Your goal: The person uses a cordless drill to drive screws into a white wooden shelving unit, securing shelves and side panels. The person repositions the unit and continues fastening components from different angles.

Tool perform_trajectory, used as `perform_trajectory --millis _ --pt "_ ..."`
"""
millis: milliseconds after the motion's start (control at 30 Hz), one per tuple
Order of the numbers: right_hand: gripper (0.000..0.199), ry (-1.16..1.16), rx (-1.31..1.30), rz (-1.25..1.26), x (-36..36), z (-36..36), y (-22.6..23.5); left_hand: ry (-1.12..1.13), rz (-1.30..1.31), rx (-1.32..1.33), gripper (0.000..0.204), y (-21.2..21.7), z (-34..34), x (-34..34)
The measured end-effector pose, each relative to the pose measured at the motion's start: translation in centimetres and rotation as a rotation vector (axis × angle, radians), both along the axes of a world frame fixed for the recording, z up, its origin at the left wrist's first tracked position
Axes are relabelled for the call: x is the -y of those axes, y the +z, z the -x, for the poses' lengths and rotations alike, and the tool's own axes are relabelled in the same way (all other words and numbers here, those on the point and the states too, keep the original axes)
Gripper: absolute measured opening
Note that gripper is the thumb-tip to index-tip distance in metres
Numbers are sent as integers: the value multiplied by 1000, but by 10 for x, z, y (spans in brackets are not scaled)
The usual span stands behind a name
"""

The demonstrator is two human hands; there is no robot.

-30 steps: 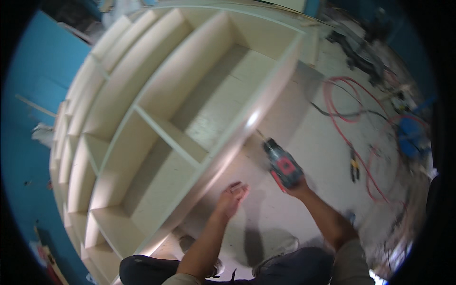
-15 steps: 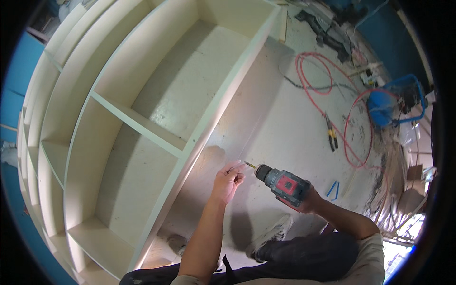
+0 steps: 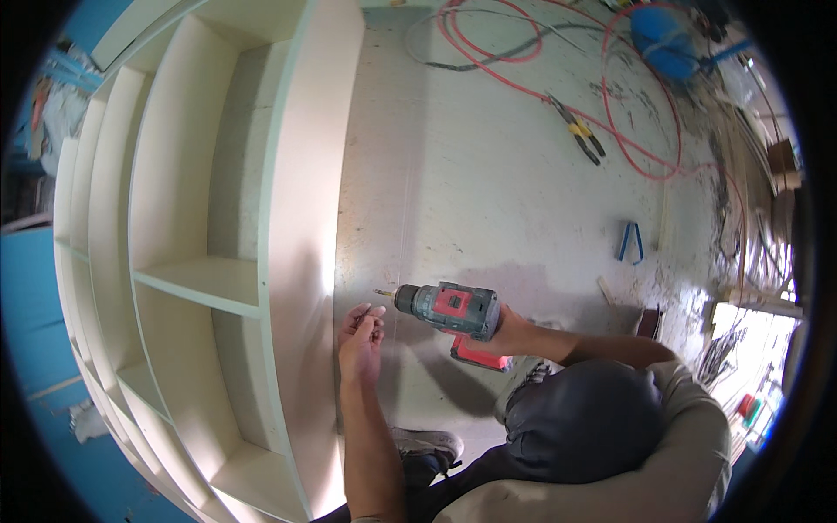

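Note:
My right hand point(image 3: 510, 334) is wrapped round the grip of a red and grey cordless drill point(image 3: 458, 309), held level with its gold-coloured bit point(image 3: 384, 293) pointing left. Just below the bit's tip, my left hand point(image 3: 360, 338) is closed with thumb and fingertips pinched together. Whatever small thing may be between those fingertips is too small to make out. Facing the bit, a little way off to the left, is the outer side panel of a cream shelf unit point(image 3: 305, 200) with several compartments.
Red hose point(image 3: 615, 131) loops across the floor at the far right. Yellow-and-black pliers point(image 3: 577, 131) lie against it. A blue V-shaped piece point(image 3: 631, 242) rests nearer. Beyond the hose stands a blue tank-like object point(image 3: 661, 42); scrap lines the right edge.
My view has turned, so the shelf unit's side panel shows broadly and stands more upright. The drill and both hands sit further left in view, and my left fingertips have dropped just below the bit.

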State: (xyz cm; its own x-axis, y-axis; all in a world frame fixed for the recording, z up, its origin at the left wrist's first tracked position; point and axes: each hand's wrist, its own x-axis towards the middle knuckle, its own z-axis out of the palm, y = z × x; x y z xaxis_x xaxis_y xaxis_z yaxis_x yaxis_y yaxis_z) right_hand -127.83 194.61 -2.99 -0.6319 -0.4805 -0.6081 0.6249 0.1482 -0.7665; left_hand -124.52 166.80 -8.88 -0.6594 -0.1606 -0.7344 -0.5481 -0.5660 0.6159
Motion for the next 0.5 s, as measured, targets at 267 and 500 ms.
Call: perform_trajectory --millis 267,500 --pt "49 -11 -102 -230 -15 -50 -66 81 -275 -8 25 6 11 -24" --pt "47 86 -192 -275 -7 -52 -68 -44 -173 -50 34 9 11 -21"
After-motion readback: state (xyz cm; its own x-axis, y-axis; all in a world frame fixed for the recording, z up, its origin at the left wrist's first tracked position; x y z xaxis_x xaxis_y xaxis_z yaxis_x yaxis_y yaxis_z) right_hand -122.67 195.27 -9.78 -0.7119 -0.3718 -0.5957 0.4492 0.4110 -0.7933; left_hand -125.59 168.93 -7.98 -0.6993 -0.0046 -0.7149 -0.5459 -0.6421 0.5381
